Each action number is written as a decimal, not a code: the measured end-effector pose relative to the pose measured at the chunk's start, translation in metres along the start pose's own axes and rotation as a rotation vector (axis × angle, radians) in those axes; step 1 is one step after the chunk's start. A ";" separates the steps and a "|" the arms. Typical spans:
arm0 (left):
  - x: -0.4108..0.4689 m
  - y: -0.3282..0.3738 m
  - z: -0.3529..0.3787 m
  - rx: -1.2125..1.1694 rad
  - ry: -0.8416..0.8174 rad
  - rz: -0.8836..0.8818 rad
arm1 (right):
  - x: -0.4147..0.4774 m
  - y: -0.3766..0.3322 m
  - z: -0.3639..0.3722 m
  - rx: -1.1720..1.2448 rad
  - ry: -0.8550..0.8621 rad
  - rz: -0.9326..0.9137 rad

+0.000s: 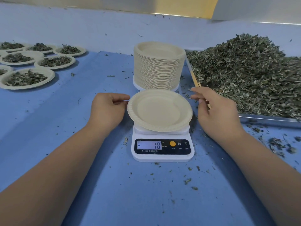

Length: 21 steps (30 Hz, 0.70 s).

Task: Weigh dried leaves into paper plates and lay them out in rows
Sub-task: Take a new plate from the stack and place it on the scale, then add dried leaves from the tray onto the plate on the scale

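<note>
Resting on the white scale at centre: one empty paper plate, hollow side up, its left rim a little higher than its right, and it overhangs the platform all round. The plate is round, so it has no long axis. The scale's long axis runs away from the person, with the display on the near end reading 10 after a minus bar. Left hand: fingers curled, thumb and forefinger at the plate's left rim, apparently pinching it, though the contact is hard to make out. Right hand: fingers loosely bent, holding nothing, just off the right rim. Behind the scale stands a tall stack of plates. Right, a metal tray heaped with dried leaves. Far left, filled plates in rows on the blue table.
</note>
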<state>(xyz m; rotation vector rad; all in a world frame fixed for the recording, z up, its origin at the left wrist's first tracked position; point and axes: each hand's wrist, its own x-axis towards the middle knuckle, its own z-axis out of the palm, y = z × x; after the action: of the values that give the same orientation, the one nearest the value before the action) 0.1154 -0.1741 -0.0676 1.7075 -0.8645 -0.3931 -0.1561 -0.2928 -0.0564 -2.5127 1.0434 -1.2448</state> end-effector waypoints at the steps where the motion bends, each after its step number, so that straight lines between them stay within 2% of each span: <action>1: 0.000 0.000 0.000 -0.007 0.014 0.001 | 0.000 0.001 0.000 -0.002 -0.001 0.001; 5: 0.000 0.008 0.002 -0.237 0.059 -0.027 | 0.001 0.000 0.001 -0.048 -0.013 0.011; 8: -0.001 0.014 0.003 -0.427 0.037 -0.107 | 0.009 0.002 -0.007 -0.150 -0.002 -0.059; 10: 0.000 0.016 0.005 -0.500 0.008 -0.163 | 0.018 0.010 -0.017 -0.267 -0.039 0.023; 13: 0.000 0.016 0.007 -0.505 -0.042 -0.172 | 0.035 0.025 -0.025 -0.421 -0.308 0.342; 16: 0.002 0.015 0.008 -0.476 -0.071 -0.157 | 0.056 0.035 -0.021 -0.351 -0.552 0.594; 19: 0.002 0.013 0.008 -0.448 -0.076 -0.153 | 0.071 0.036 -0.015 -0.346 -0.694 0.652; 21: 0.003 0.013 0.009 -0.431 -0.071 -0.162 | 0.073 0.032 -0.014 -0.123 -0.753 0.689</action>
<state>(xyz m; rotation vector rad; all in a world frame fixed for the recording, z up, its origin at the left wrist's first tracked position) 0.1071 -0.1835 -0.0582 1.3703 -0.6365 -0.7003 -0.1531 -0.3619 -0.0139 -2.0627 1.5465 -0.0396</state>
